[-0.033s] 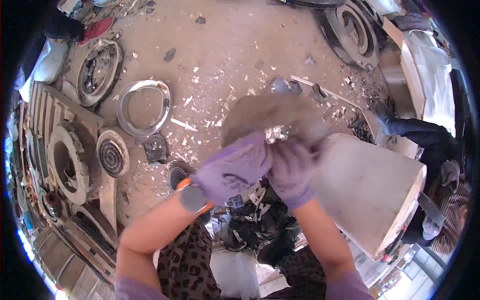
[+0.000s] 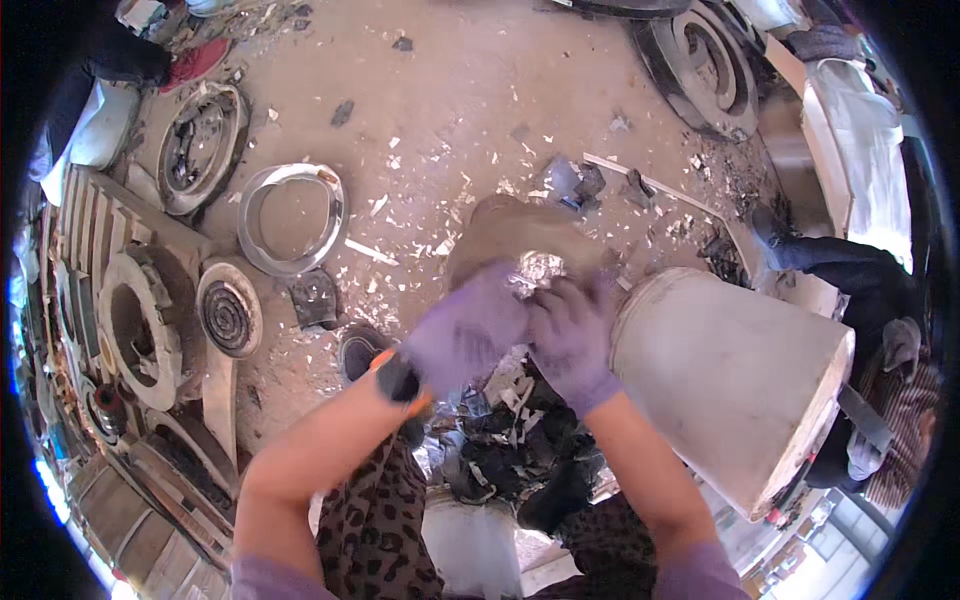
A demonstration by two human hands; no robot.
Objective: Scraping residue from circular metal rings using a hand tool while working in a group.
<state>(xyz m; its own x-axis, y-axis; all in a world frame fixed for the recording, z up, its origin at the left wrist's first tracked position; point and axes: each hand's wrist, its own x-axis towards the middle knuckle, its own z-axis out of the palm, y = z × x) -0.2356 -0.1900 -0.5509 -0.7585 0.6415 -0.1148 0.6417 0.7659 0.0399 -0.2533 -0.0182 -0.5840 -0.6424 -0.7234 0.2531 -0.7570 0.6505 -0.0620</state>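
Observation:
My left hand [image 2: 468, 325] and my right hand [image 2: 572, 338], both in purple gloves, are close together in front of me. Their fingers are bent against the near edge of a brown, rounded piece [image 2: 510, 235], whose kind I cannot make out. A shiny, crumpled silvery patch [image 2: 541, 268] shows between the hands at that edge. The left hand is smeared by motion, and its fingertips are partly hidden. Below the hands, black and pale scraps [image 2: 510, 440] are heaped over a whitish container [image 2: 468, 540] between my legs.
A large whitish bucket [image 2: 735, 380] lies tilted close by my right forearm. On the ground at left are a clear ring [image 2: 247, 225], a coil-patterned disc [image 2: 228, 310] and a broken round frame [image 2: 118, 340]. Pale flakes litter the floor. Another person's sleeve [image 2: 835, 262] is at right.
The brown piece has tilted and drawn slightly nearer, its silvery patch now larger. Both hands have shifted a little leftward, and the right hand is less blurred.

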